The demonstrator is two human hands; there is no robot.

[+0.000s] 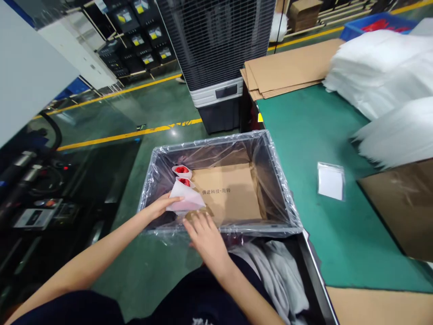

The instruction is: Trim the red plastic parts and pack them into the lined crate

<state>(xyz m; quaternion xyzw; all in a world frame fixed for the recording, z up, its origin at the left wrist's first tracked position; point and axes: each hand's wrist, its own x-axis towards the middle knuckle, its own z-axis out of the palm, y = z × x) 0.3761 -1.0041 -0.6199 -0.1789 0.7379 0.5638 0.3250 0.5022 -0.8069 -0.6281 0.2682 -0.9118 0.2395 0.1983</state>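
Note:
A grey bin [279, 180] lined with clear plastic has brown cardboard [233, 194] on its bottom. At its left end lie two red items [181, 170] in white wrapping. Beside them my left hand [162, 204] grips a white wrapped packet [187, 197], whose contents are hidden. My right hand [204, 230] is over the bin's near rim, just right of the packet's lower edge, with fingers spread and nothing held.
To the right stands a green-topped table [294, 131] with cardboard sheets [287, 67], white foam sheets [382, 67] and a small white packet [330, 181]. A black cooler-like unit [219, 45] stands behind the bin. Grey cloth [284, 275] lies near my body.

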